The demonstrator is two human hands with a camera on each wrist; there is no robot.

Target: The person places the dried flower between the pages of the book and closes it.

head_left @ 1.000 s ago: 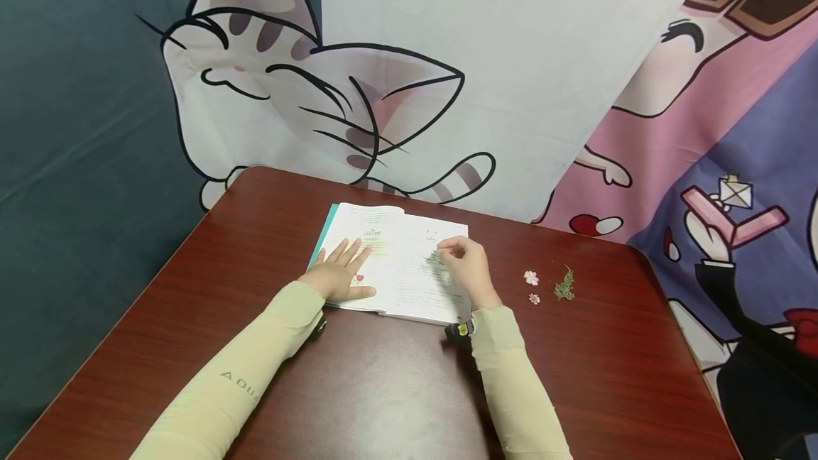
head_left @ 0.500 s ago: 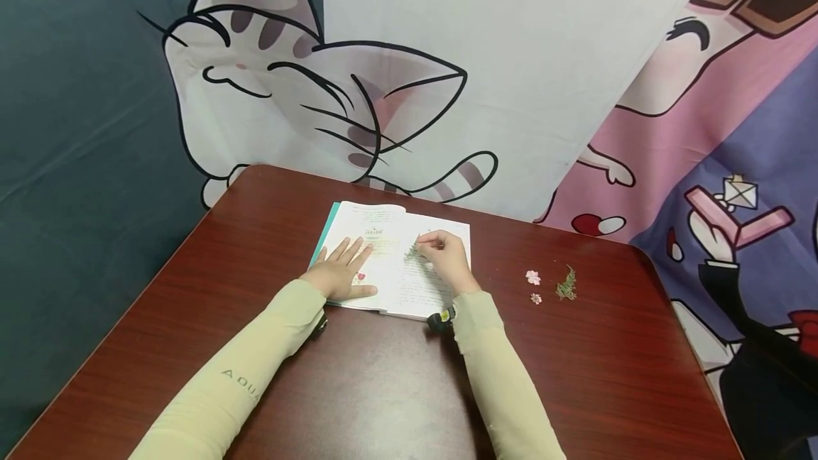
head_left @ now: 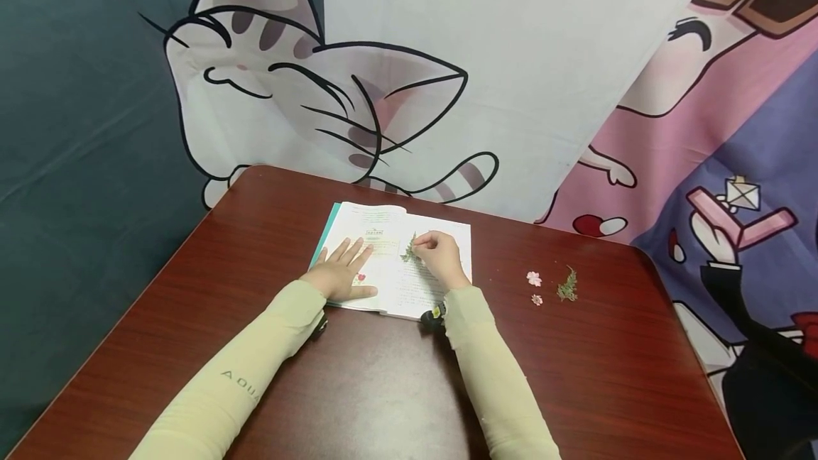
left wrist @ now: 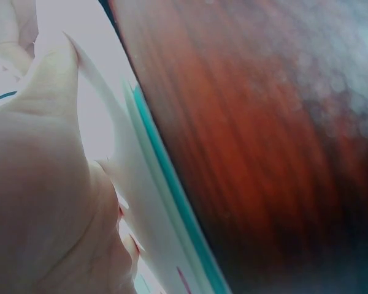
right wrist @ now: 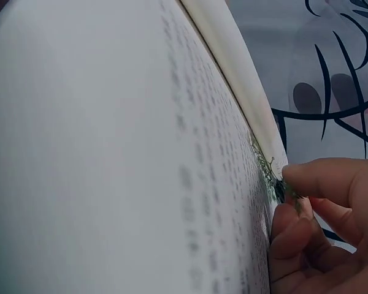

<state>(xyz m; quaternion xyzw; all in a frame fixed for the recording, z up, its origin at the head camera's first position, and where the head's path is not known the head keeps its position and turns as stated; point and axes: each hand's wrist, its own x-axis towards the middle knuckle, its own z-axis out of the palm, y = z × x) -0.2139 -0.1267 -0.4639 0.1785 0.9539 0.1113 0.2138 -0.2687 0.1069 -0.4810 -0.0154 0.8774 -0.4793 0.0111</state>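
Left hand, one: unmoved, fingers spread straight on the left page, gripping nothing. Open book, one: set on the bench. Green sprig, first of two: at the right page, near the gutter; we record that it has shifted leftward across that page within the last second, and judge that the work in hand has passed from carrying it to settling its position. Whether it lies fully flat we cannot tell. Right hand, one: thumb and finger pinching that sprig. Small pinkish flowers, two: one nearer us than the other. Second sprig, one: beside them, untouched. We count two hands, one book, two sprigs, two flowers.
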